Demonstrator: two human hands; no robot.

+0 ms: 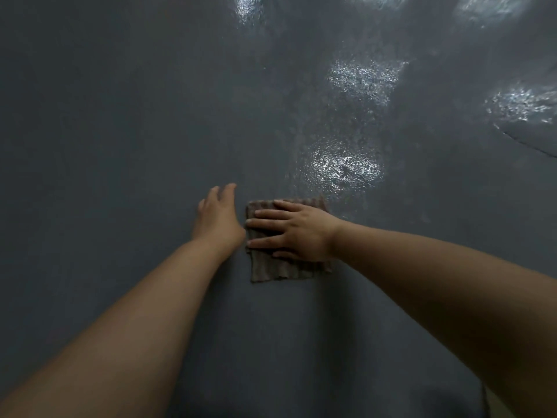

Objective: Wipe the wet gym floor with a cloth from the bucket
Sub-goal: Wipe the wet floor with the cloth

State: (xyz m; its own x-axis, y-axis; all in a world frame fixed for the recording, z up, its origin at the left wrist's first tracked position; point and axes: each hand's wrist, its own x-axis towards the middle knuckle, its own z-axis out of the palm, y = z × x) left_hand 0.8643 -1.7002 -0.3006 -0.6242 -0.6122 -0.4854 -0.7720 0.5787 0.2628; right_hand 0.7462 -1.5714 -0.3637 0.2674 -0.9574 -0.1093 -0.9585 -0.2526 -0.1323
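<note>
On dark wet floor (120, 116): right hand (297, 232) pressing cloth (283, 268).

There were no words, numbers, labels or signs to read anywhere. The striped cloth (286, 267) had no tag or brand that showed, and the dark wet floor (120, 116) had no letters or marks on it.

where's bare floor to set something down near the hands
Dull bare floor spreads left of the left hand, and more lies between the forearms below the cloth. The right hand presses the cloth. Beyond it, shiny wet patches crowd the upper right.
</note>
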